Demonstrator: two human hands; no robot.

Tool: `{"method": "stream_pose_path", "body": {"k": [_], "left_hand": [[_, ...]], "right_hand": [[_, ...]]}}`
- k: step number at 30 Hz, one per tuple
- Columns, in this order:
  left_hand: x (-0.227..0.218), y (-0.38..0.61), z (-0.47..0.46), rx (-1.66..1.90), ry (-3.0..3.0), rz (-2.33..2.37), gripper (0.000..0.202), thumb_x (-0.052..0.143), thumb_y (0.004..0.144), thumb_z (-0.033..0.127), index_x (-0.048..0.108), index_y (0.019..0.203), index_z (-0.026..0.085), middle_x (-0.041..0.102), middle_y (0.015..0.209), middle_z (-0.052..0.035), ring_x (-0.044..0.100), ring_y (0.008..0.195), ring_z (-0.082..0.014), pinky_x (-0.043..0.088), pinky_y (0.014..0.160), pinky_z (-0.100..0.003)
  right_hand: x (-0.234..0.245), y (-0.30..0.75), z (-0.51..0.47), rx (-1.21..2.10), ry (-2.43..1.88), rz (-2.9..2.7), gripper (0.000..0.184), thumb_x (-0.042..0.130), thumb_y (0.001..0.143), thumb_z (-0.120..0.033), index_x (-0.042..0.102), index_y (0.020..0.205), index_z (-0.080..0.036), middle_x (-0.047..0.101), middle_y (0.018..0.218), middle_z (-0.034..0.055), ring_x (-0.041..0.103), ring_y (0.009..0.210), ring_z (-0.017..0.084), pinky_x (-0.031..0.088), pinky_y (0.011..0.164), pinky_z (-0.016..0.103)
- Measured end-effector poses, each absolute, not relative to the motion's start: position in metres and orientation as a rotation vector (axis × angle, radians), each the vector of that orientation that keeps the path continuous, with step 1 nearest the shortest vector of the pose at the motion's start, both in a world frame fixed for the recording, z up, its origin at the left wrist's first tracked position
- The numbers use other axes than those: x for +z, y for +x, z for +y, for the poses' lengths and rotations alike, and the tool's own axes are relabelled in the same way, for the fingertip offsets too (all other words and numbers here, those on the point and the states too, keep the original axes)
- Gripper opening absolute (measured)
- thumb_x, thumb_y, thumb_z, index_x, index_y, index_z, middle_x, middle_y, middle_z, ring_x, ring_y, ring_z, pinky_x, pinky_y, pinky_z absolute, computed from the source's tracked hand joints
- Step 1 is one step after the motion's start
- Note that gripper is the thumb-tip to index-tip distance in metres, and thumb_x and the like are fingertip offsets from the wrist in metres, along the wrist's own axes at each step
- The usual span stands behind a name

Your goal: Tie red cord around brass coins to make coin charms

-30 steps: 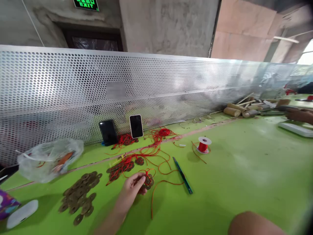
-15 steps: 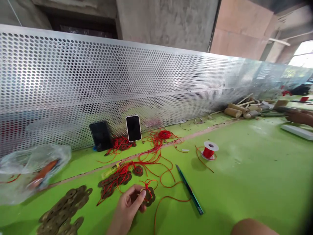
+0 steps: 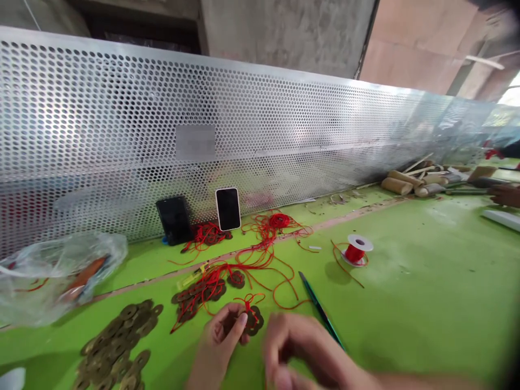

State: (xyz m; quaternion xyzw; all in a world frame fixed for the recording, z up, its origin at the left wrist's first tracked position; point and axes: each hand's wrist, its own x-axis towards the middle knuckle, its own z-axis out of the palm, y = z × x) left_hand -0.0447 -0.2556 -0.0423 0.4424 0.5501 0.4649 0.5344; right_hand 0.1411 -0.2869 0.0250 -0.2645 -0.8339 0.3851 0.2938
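At the near middle, can see the left hand point(image 3: 222, 336), with thumb and fingers pinched tight on a flower of brown coins point(image 3: 255, 324), tied with red string, with thin loops poking out at the far side; just to the right, can see the right hand point(image 3: 303, 344), all blurry, with fingers bent in and a little apart from the coins; cannot tell how far open, or if holding anything; partly hidden behind the right hand, a thin green cutter point(image 3: 319, 305), lying slanted on the green table point(image 3: 426, 281); farther off to the right, a white spool point(image 3: 355, 253) with red string wound on, and a loose end on the table; to the left, a big pile of loose brown coins point(image 3: 117, 346); between that pile and the left hand, but farther off, more tied coins point(image 3: 219, 291), partly under messy red strings; at the far side, a black phone point(image 3: 174, 219) and a white-edged phone point(image 3: 228, 209), both propped up before a metal wall point(image 3: 264, 119) full of holes; at the left, a see-through bag point(image 3: 103, 244) with something orange-brown inside; far to the right, a heap of wood pieces point(image 3: 397, 186), with another person's hand point(image 3: 506, 194) near.
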Motion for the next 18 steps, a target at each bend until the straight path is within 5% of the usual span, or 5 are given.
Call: {"method": "stream_pose_path", "body": {"k": [6, 14, 18], "left_hand": [[-0.036, -0.041, -0.262, 1.088, 1.022, 1.311, 0.040, 0.077, 0.052, 0.046, 0.068, 0.081, 0.019, 0.070, 0.079, -0.0055, 0.064, 0.069, -0.0209, 0.053, 0.066, -0.030], [-0.046, -0.044, -0.270, 0.996, 1.088, 1.247, 0.038, 0.072, 0.065, 0.043, 0.069, 0.093, 0.018, 0.071, 0.092, -0.0097, 0.066, 0.082, -0.0239, 0.053, 0.074, -0.031], [-0.039, -0.042, -0.268, 0.983, 1.026, 1.303, 0.045, 0.073, 0.059, 0.049, 0.070, 0.090, 0.018, 0.071, 0.088, -0.0100, 0.066, 0.079, -0.0245, 0.054, 0.069, -0.031]], "right_hand": [[-0.015, 0.140, -0.251, 0.969, -1.228, -2.013, 0.013, 0.053, 0.085, -0.029, 0.048, 0.086, -0.017, 0.057, 0.078, 0.0026, 0.051, 0.062, 0.012, 0.040, 0.056, 0.023], [-0.032, 0.132, -0.247, 0.991, -1.153, -2.089, 0.023, 0.046, 0.090, -0.027, 0.047, 0.069, -0.017, 0.050, 0.065, -0.0011, 0.045, 0.060, 0.010, 0.034, 0.055, 0.020], [-0.036, 0.134, -0.245, 1.030, -1.142, -2.030, 0.026, 0.045, 0.091, -0.029, 0.045, 0.068, -0.017, 0.048, 0.064, -0.0016, 0.043, 0.059, 0.010, 0.032, 0.055, 0.020]]}}
